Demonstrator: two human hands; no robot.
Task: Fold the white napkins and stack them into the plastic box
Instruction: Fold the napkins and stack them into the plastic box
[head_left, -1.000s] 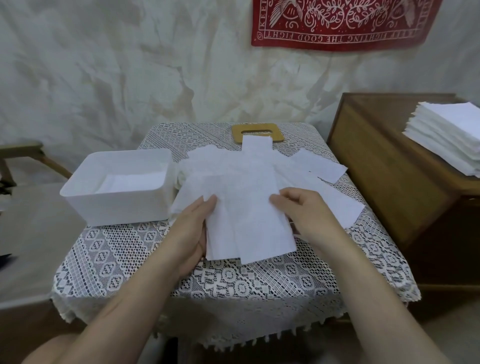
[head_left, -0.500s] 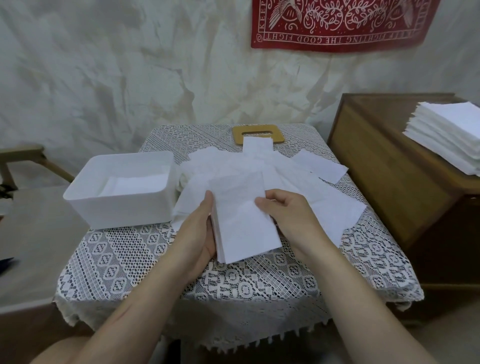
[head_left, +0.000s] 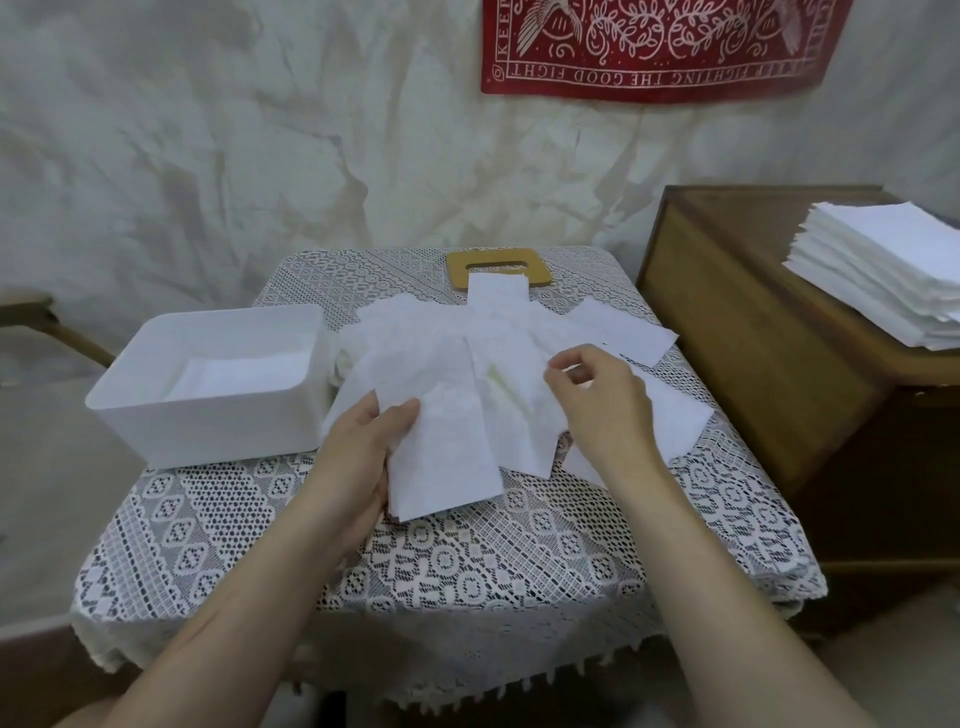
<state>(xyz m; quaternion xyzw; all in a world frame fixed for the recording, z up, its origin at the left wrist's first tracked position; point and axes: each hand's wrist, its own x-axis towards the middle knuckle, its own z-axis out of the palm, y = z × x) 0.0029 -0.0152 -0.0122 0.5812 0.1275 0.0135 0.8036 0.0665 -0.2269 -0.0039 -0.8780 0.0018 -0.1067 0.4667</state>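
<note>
Caught mid-task at a lace-covered table (head_left: 467, 561): holds one folded napkin (head_left: 452, 457) in the left grip (head_left: 363, 457), thumb on top and fingers beneath, at the near edge of a loose spread of white napkins (head_left: 467, 353) and just right of the plastic box (head_left: 218, 415). Hovers the right grip (head_left: 602, 410) over that spread with fingers curled (cannot tell whether pinching a sheet or holding nothing). Judging by the layout, calls next for carrying the folded piece leftward over the box rim and laying it flat on the few napkins (head_left: 244, 376) already lying at the bottom. To do it well: square the edges before letting go, lower rather than drop, match long side to long side, and press lightly to set the crease. Likely to spring open or slide, being thin, limp paper; best supported from underneath all the way. Plenty left to fold, going by the spread. Beyond, from big to small: shows a crumpled pale wall covering (head_left: 260, 156), a wooden cabinet (head_left: 753, 322) at the right, a red banner (head_left: 660, 47) with lettering upside down, a tall stack of more white napkins (head_left: 883, 275) on the cabinet top, and a slotted wooden lid (head_left: 460, 273) at the table's far edge, partly under one sheet.
</note>
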